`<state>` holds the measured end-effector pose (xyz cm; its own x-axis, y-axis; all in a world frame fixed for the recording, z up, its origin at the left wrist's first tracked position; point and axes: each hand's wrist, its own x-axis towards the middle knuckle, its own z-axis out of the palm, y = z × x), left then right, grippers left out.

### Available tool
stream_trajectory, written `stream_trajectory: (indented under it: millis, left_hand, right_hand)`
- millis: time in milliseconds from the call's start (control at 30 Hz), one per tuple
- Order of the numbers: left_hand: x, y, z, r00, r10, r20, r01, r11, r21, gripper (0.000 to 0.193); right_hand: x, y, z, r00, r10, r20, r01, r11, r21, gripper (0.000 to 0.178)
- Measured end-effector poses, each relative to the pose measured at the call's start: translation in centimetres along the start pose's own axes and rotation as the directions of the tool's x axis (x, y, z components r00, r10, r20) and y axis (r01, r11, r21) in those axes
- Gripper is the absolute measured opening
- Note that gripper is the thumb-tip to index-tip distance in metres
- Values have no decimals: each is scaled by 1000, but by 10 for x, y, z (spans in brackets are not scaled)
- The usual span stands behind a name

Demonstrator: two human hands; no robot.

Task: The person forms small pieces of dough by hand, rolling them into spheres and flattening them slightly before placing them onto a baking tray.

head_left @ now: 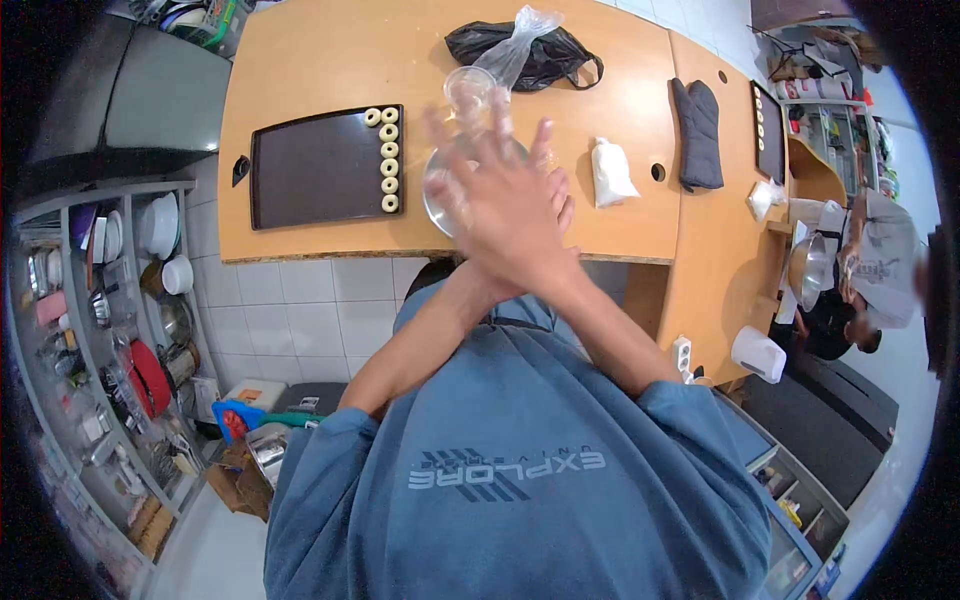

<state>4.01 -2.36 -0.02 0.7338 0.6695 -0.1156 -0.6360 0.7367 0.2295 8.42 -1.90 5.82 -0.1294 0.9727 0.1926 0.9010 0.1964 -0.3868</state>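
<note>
My right hand [505,205] lies crosswise over my left, its fingers spread, long and blurred by motion. Beneath it is my left hand [562,200], mostly covered; the fingers that show stretch out past the right hand's edge. Whether anything lies between the palms is hidden. Both hands are above a round, shiny bowl [436,208], partly covered by them. Just beyond the fingers stands a small clear round container [468,84]. To the left, a dark baking tray [315,170] bears several pale dough rings [389,168], mostly lined along its right side.
Black plastic bag [560,62] and clear bag [522,45] lie at the back. A white bag [612,172] and dark oven mitt [697,135] lie to the right. Farther right are another tray [769,135] and people near a metal bowl [806,270]. Shelves [120,340] stand left.
</note>
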Motion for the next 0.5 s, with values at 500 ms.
stream_trajectory:
  millis: [500]
  left_hand:
    - [-4, -4, 0, 997, 38, -64, -37, 999, 12, 80]
  right_hand:
    - [-22, 7, 6, 994, -84, 68, 82, 996, 33, 58]
